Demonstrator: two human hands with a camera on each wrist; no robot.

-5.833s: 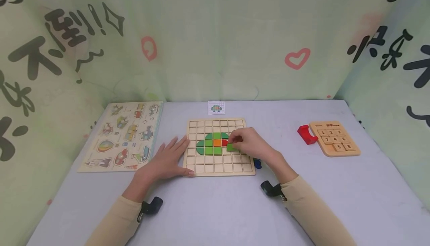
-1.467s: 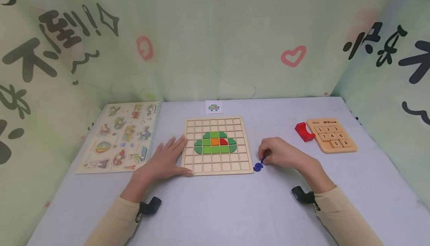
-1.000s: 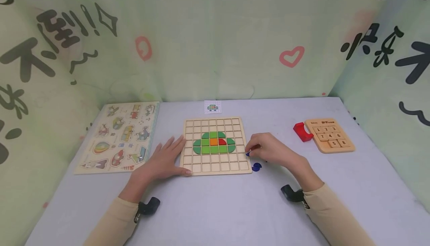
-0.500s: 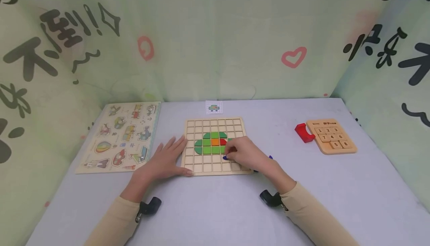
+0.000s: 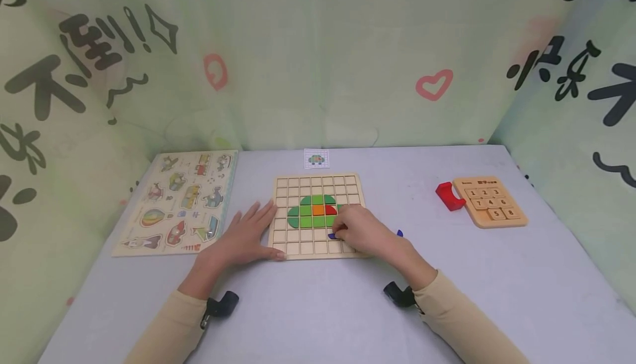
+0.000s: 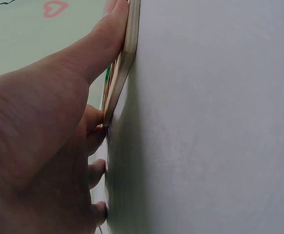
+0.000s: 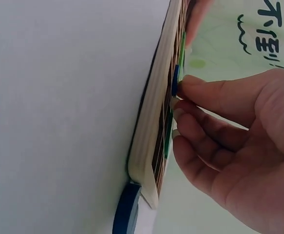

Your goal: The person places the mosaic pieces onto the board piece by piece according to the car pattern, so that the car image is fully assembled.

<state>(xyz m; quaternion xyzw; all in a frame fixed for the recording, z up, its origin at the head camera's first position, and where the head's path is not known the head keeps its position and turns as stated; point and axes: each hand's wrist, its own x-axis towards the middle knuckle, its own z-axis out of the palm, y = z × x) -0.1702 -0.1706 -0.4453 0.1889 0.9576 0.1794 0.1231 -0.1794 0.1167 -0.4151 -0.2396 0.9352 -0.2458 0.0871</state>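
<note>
My left hand lies spread at the left edge of a wooden grid board, its fingers straight and its thumb on the near left corner. Over the board, my right hand pinches a small blue piece between thumb and fingertips, just below the bottom row of green tiles. An orange tile and a red tile sit amid the green ones. The right hand hides the right end of this pattern. In the right wrist view the pinched blue piece is right at the board's surface.
Beyond the right wrist lies a blue piece; another blue piece sits by the board's corner. A small picture card lies behind the board. A picture puzzle is left; a red block and number board are right.
The right hand, first holding a green tile over the board, went to the blue pieces at the right and brought one leftward onto the grid. The left hand has stayed in place.
</note>
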